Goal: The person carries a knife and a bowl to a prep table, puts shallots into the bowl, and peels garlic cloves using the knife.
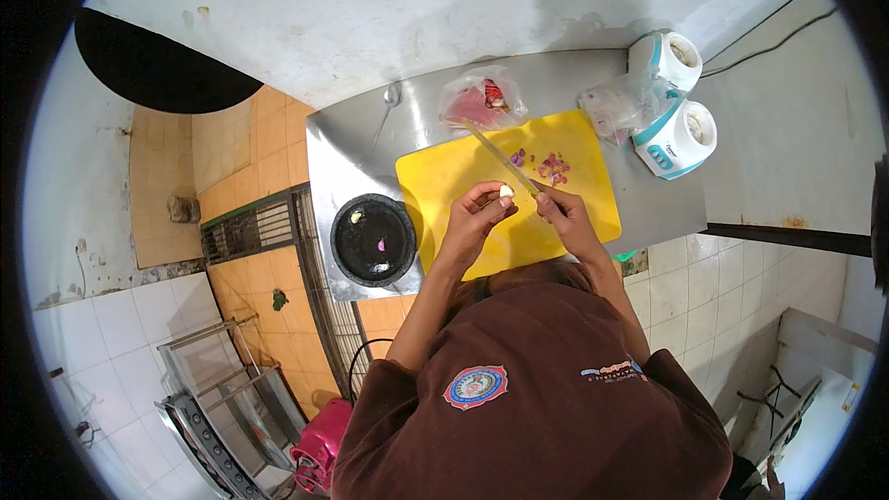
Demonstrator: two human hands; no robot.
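My left hand (475, 222) pinches a small pale garlic clove (506, 192) between the fingertips. In my right hand (567, 220) is a knife (501, 156), its long blade slanting up and to the left, close to the clove. Both hands are over a yellow cutting board (431, 176). Chopped reddish-purple shallots (554, 168) lie on the board beyond my right hand, with a few more purple pieces (518, 157) beside them. Left of the board stands a black stone mortar (348, 255) holding a pale piece (356, 218) and a purple piece (381, 245).
A spoon (386, 109) lies on the metal table (356, 157). Behind the board sits a plastic bag with red chillies (495, 95). Another clear bag (611, 113) rests beside two white-and-teal blender bases (659, 152). A pink gas cylinder (320, 444) stands on the floor at left.
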